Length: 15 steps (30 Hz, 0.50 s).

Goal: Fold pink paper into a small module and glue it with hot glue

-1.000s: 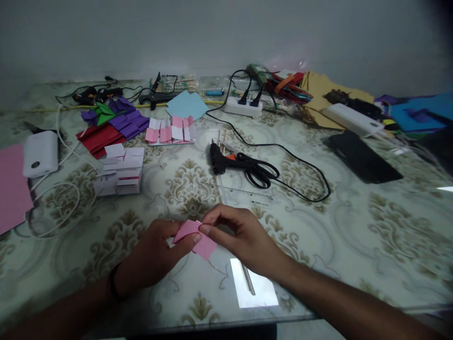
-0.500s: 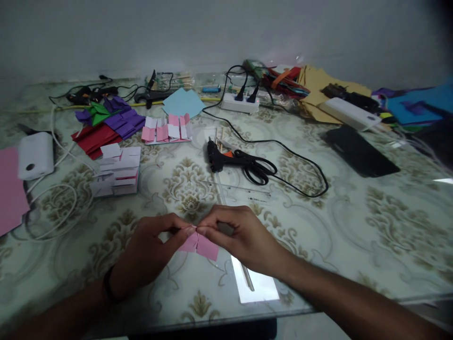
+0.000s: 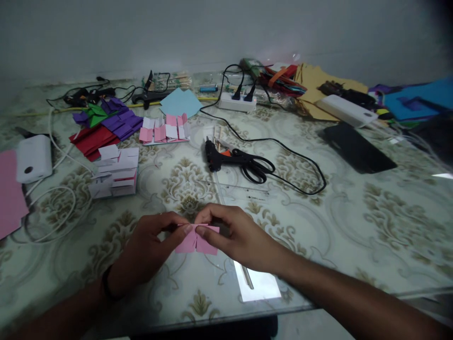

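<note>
A small piece of pink paper (image 3: 206, 246) with a slit or fold line down its middle is held between both hands near the front of the table. My left hand (image 3: 155, 245) pinches its upper left part between thumb and fingers. From the other side, my right hand (image 3: 235, 233) grips the upper right part, its thumb lying across the front. The two thumb tips almost meet at the paper's top middle. Beyond the hands lie a black glue gun (image 3: 214, 158) and black-handled scissors (image 3: 258, 166). A transparent ruler (image 3: 244, 190) rests between them and my right hand.
Folded white-and-pink papers (image 3: 120, 172) lie left, near a white power bank (image 3: 34, 158) and looped white cable. A power strip (image 3: 237, 102) feeds the glue gun's cord. At right are a black phone-like slab (image 3: 359, 148) and coloured paper piles (image 3: 417, 101).
The pink paper has turned flatter and more level, showing more of its upper edge. My right thumb now lies further over its front. Both hands stay in nearly the same place.
</note>
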### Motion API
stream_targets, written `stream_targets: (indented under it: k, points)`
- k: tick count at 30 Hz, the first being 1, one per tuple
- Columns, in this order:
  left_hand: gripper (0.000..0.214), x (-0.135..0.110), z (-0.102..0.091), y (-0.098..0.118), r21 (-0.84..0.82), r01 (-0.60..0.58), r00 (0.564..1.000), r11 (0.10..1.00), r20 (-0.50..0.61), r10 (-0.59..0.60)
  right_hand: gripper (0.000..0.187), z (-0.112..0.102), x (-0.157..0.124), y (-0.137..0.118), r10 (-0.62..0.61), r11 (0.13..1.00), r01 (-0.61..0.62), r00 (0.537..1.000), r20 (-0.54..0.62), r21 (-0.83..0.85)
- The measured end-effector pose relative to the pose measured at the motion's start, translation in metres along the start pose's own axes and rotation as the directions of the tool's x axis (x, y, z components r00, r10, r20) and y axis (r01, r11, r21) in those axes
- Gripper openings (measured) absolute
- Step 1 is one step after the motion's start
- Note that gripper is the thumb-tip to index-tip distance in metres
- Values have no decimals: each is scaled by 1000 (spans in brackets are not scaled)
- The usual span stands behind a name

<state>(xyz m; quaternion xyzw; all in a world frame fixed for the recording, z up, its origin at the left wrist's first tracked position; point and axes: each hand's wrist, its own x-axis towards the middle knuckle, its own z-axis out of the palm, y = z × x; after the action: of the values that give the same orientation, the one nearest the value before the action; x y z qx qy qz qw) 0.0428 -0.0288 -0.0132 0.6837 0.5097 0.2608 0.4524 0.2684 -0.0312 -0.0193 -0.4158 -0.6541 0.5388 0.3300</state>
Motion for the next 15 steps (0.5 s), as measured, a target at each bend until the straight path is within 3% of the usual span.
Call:
stream_targets:
  k: [10, 15]
  points:
    - [25, 1, 3, 1, 29, -26, 994, 999, 105, 23, 12, 0, -1, 2, 50, 996, -52, 999, 18, 79]
    - [24, 0, 5, 0, 72, -73, 994, 995, 92, 66, 16, 1, -3, 1, 25, 999, -27, 999, 40, 43]
